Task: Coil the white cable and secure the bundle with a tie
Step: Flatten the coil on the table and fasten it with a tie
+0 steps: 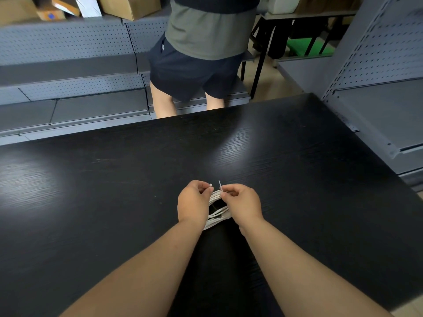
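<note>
Grey shelving [68, 88] stands behind and beside a black table [114, 179], and a person [201, 53] stands at its far edge. Over the near part, my left hand [193, 205] and right hand [245, 202] flank the coiled cable [216, 216], each pinching one end of the tie [220, 186], whose thin tail points up.

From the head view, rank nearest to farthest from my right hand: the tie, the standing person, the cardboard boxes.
1. Tie, pinched in the right hand.
2. Standing person, beyond the table, past its far edge.
3. Cardboard boxes, far upper left.
</note>
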`<action>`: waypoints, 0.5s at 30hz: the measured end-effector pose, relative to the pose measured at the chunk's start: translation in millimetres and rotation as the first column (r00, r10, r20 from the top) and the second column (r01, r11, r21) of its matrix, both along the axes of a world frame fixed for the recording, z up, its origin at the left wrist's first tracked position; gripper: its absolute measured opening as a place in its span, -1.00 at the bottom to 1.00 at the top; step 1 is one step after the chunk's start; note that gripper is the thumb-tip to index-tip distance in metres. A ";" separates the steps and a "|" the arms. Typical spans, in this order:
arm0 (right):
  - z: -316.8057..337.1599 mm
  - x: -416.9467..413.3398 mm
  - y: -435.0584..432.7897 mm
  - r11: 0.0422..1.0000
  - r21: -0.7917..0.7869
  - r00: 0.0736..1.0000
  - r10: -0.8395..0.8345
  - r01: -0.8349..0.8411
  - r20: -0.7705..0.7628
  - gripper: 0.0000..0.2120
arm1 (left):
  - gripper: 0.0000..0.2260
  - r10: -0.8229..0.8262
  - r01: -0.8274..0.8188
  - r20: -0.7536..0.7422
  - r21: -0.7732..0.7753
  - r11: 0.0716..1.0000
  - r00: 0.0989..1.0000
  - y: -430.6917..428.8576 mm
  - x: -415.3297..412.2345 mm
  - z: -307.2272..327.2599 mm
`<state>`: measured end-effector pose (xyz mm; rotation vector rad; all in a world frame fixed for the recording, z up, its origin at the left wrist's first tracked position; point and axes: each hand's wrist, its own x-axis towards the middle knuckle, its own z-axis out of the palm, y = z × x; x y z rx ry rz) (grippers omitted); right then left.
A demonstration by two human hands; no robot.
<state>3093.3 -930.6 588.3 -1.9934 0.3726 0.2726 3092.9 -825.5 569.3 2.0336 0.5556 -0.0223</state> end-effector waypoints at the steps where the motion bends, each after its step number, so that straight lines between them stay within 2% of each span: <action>1: 0.1 0.1 0.1 1.000 -0.009 1.000 0.002 -0.001 0.011 -0.82 | -0.94 -0.001 0.001 0.009 0.002 1.000 1.000 -0.3 -0.9 -0.2; 9: -2.2 -6.1 3.8 0.978 -0.196 0.989 0.095 -0.072 0.112 -0.80 | -0.88 -0.018 0.017 0.038 0.031 0.999 0.999 -1.5 -4.9 -2.4; 15: -1.5 -6.3 4.8 0.967 -0.243 0.985 0.107 -0.072 0.136 -0.82 | -0.87 -0.016 0.016 0.047 -0.003 1.000 0.999 0.4 -4.3 -4.2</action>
